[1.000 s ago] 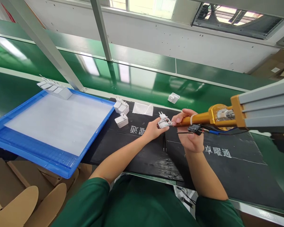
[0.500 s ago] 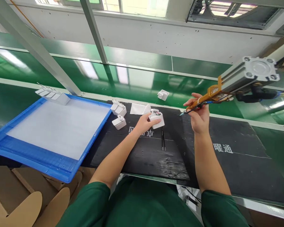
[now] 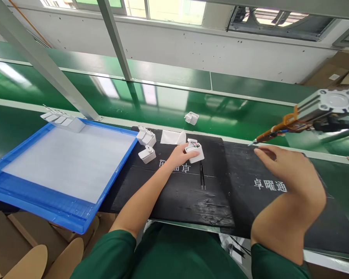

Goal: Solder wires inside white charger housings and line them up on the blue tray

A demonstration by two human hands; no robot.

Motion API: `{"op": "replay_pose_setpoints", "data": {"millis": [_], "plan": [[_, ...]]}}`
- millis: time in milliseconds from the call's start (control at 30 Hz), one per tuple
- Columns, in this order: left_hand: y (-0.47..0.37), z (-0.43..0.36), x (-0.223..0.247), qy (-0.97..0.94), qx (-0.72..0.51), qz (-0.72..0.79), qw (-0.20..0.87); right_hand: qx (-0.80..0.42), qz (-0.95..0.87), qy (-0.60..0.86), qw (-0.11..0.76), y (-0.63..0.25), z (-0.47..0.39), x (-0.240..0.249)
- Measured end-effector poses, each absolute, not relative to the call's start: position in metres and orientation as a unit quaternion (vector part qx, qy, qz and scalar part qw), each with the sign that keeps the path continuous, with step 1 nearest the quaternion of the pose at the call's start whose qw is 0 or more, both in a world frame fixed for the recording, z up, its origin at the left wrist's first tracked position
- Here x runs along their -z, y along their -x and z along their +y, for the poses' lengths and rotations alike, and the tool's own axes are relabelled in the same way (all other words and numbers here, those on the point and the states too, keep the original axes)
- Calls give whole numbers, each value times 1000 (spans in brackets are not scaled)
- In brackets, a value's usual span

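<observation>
Held in my left hand (image 3: 180,155) is a small white open-topped casing (image 3: 197,155) with small parts and wires showing inside. Black tweezers (image 3: 203,176) lie on the black mat (image 3: 215,201) just below it. Raised over the mat at the right, my right hand (image 3: 279,161) has its thumb and forefinger closed together. Whatever may be between those fingertips is too small to make out. Just above them is the thin tip of an orange tool (image 3: 275,132) attached to a metal cylinder (image 3: 327,104); the fingers are not wrapped round the tool.
White casings (image 3: 147,154) stand left of my left hand, near a white sheet (image 3: 169,137). Another white piece (image 3: 191,118) is on the green surface behind. At the left, a blue tray (image 3: 87,217) bears a white sheet, with several joined white pieces (image 3: 66,121) at its back edge.
My right hand has come off the orange tool and moved right, its wrist now bent. The tool and cylinder appear farther right and lower. My left hand still holds the casing.
</observation>
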State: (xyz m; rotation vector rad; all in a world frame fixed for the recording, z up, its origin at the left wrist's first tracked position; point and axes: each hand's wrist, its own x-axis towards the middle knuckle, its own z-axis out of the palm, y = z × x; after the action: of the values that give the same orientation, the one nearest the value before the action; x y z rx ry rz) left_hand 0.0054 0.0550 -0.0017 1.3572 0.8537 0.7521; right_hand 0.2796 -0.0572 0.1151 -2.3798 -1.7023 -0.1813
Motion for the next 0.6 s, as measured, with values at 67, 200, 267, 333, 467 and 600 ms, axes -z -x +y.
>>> {"op": "replay_pose_setpoints", "data": {"millis": [67,200,267,333,467,600], "plan": [[-6,56,3,-597,-325,369,633,34,-599,796,80,-270,-47,-115],[-6,57,6,-595,-332,358,638,-22,-675,732,92,-237,30,-92],[-6,57,6,-589,-342,354,641,-31,-704,705,82,-218,82,-73],[-6,56,5,-578,-355,348,646,-59,-723,682,93,-198,132,-55],[-7,56,5,-552,-379,326,667,-66,-743,656,115,-156,201,-28],[-6,59,8,-565,-383,332,651,-72,-759,631,142,-128,224,-13]]}}
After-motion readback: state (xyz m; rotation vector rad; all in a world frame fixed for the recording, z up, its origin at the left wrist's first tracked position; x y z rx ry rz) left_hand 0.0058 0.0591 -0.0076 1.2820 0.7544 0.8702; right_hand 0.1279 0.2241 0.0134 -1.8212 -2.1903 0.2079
